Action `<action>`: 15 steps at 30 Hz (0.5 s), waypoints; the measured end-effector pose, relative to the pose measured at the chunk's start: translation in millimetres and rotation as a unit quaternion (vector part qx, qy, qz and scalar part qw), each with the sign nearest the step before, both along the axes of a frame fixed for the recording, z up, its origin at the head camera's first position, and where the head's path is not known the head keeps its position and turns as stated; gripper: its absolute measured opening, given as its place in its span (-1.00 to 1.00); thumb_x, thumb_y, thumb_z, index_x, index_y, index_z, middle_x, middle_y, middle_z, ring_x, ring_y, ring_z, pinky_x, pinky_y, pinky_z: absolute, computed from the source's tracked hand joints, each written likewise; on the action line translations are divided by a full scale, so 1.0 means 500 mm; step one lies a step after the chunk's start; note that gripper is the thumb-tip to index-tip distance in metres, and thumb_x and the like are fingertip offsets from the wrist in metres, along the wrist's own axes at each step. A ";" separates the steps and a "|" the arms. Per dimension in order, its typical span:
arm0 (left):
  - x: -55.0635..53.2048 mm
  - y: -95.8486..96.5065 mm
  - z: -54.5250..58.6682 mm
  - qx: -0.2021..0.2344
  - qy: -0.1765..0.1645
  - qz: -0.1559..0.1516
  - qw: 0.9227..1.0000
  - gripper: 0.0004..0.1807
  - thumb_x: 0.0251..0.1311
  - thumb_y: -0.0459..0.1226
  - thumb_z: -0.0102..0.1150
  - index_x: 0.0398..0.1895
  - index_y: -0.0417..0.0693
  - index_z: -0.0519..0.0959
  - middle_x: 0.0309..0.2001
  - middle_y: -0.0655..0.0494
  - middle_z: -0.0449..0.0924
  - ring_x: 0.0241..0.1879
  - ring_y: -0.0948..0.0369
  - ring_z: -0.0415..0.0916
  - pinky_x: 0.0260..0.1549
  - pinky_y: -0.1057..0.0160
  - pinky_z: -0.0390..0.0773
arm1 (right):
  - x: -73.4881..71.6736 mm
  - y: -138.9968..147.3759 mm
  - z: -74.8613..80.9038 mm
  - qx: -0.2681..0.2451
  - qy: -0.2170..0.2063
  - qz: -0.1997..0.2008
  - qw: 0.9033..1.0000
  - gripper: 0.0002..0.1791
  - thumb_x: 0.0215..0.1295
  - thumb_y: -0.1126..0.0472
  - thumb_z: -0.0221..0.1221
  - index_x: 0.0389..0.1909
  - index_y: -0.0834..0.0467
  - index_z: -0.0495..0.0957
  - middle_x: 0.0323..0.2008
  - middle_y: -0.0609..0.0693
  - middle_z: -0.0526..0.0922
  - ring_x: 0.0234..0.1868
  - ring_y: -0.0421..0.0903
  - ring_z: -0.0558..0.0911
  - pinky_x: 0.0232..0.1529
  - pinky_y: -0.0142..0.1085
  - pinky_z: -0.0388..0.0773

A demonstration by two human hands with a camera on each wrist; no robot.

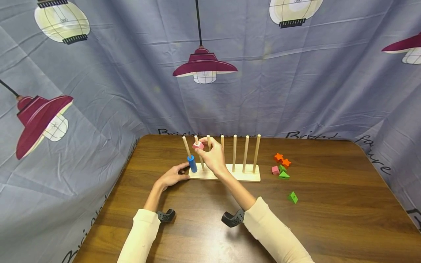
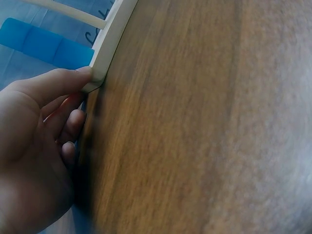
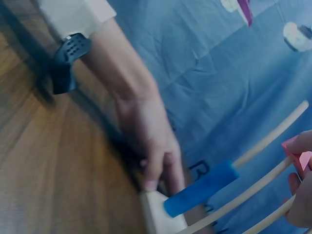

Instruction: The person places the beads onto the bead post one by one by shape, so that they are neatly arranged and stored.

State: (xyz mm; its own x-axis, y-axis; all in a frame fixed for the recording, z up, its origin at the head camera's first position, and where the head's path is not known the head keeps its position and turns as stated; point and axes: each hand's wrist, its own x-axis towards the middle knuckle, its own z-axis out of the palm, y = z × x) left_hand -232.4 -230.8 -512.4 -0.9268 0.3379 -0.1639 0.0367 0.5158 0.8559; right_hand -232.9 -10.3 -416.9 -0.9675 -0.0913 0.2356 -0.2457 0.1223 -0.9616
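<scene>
The tabletop (image 1: 329,208) was observed with its back edge against the cloth (image 1: 296,84) and its left edge well apart from the board (image 1: 243,177). The left hand (image 1: 172,176) occupies part of that gap, its fingers drawn in to grip the board's left end. The right hand (image 1: 213,157) reaches over the board; its fingers are closed to a pinch on the pink block (image 1: 198,145), at the top of the second peg (image 1: 202,164) from the left. That peg's tip shows just above the block; I cannot tell whether it is threaded. Bare wood separates the board's right end from two orange stars (image 1: 282,159), a pink cube (image 1: 275,170) and two green prisms (image 1: 283,172), grouped closely. A third prism (image 1: 293,197) lies nearer the front, apart from them, well inside the right edge.

Materials: board pale, flat, square-edged wood; seven slim round pegs (image 1: 234,153); tabletop brown, grained, glossy in front; cloth creased, lamp-printed. A smooth blue cylinder (image 1: 192,164), ringed by seams, sits low on the leftmost peg.
</scene>
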 end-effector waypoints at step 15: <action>-0.003 0.000 -0.002 -0.002 -0.007 0.008 1.000 -0.29 0.26 -0.26 0.29 0.48 -0.15 0.31 0.32 -0.18 0.34 0.11 -0.03 0.30 0.10 0.00 0.28 | 0.000 -0.005 -0.147 0.014 -0.080 -0.023 0.996 -0.69 0.08 0.48 0.37 -0.12 0.25 0.64 -0.15 0.13 0.68 0.00 0.08 0.58 0.02 -0.08 0.43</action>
State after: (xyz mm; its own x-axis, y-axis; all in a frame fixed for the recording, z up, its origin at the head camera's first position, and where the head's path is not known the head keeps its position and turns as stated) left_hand -234.1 -230.6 -513.1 -0.9300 0.3217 -0.1776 0.0167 0.5198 0.8541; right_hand -232.7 -12.8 -490.5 -0.9958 -0.0507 0.0763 -0.0835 0.1575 -0.9840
